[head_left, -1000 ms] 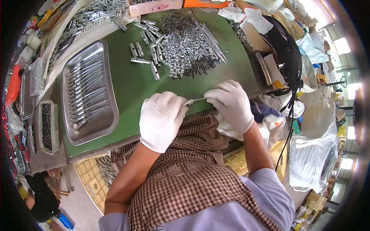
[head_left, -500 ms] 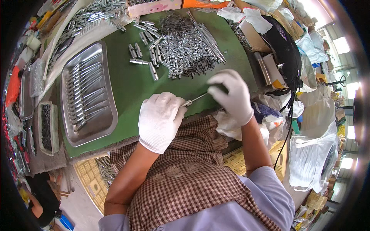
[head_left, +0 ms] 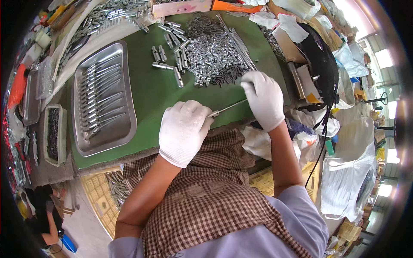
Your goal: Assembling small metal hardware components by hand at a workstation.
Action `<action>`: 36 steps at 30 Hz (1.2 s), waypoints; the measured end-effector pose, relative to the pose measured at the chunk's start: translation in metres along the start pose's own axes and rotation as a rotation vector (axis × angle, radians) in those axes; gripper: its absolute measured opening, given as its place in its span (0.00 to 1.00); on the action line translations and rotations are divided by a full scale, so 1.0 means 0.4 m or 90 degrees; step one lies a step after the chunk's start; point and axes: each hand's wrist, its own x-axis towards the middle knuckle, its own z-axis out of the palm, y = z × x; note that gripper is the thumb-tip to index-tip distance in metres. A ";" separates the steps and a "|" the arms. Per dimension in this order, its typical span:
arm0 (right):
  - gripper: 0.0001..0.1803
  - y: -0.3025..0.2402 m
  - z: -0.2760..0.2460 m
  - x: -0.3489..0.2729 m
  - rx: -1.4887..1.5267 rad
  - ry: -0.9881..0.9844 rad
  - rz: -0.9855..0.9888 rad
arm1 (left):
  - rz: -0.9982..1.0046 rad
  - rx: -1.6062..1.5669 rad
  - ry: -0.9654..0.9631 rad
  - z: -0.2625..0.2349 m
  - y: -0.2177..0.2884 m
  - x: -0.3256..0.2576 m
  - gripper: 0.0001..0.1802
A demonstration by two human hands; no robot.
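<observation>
1. At far left in the list of risks, the tray [head_left: 131, 129] holds a neat row of finished-looking rods [head_left: 103, 92]; a careless swing of the left arm could knock them out of line.
2. The left hand [head_left: 185, 133] has its thumb and fingers closed on the wider end of a metal rod [head_left: 229, 107]. Smooth metal against a knit glove could slip, letting the rod twist or drop.
3. The rod sits between the hands, over the near part of the green mat [head_left: 161, 96], its thin end slanting far and right. With only the left grip clearly on it, a bump there could tilt it.
4. Beyond the rod lie small dark pins [head_left: 227, 75]; brushing them with the right fingers could scatter them.
5. The right hand [head_left: 263, 101] is loosely curved, just beside the rod's thin end. How wide its fingers stand, whether they touch the rod and whether they hold anything cannot be told.
6. Compared with a second ago, the tray and mat appear slightly shifted in view, likely from a head movement.
7. The left hand keeps its hold on the wider end.
8. The right hand, then pinching the thin end, is now farther away, nearer the pins.
</observation>
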 end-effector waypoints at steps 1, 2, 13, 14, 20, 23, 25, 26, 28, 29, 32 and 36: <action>0.06 -0.025 -0.014 -0.006 0.032 -0.017 -0.026 | 0.008 0.006 0.006 -0.003 0.003 0.002 0.06; 0.07 -0.056 -0.031 -0.011 0.077 -0.047 -0.041 | 0.020 0.011 0.009 -0.004 0.005 0.004 0.06; 0.11 -0.114 0.001 -0.025 0.177 -0.153 -0.154 | 0.021 0.031 -0.003 -0.002 -0.001 -0.002 0.07; 0.11 -0.130 -0.007 -0.016 0.178 -0.153 -0.156 | 0.021 0.036 -0.003 -0.002 -0.002 -0.003 0.07; 0.09 -0.157 -0.027 -0.015 -0.051 -0.203 -0.302 | 0.015 0.049 0.008 0.004 -0.004 -0.006 0.09; 0.12 -0.147 -0.020 -0.040 -0.003 -0.116 -0.289 | 0.021 0.040 0.012 0.004 -0.007 -0.006 0.08; 0.14 -0.135 -0.050 -0.029 -0.026 -0.111 -0.211 | 0.022 0.026 0.029 0.007 -0.008 -0.005 0.08; 0.16 -0.119 -0.071 -0.031 -0.053 -0.107 -0.129 | 0.025 0.007 0.044 0.010 -0.006 -0.006 0.08; 0.21 -0.005 -0.107 -0.035 -0.232 0.004 0.017 | 0.018 0.018 0.037 0.004 -0.001 -0.006 0.07; 0.23 0.065 -0.129 -0.041 -0.327 0.052 0.061 | 0.017 0.025 0.028 -0.001 0.002 -0.006 0.07; 0.26 0.236 -0.142 -0.074 -0.417 0.059 0.196 | 0.015 0.021 0.037 0.010 0.001 -0.004 0.06; 0.28 0.283 -0.120 -0.086 -0.136 0.091 0.226 | 0.021 0.043 0.044 0.011 0.000 -0.007 0.06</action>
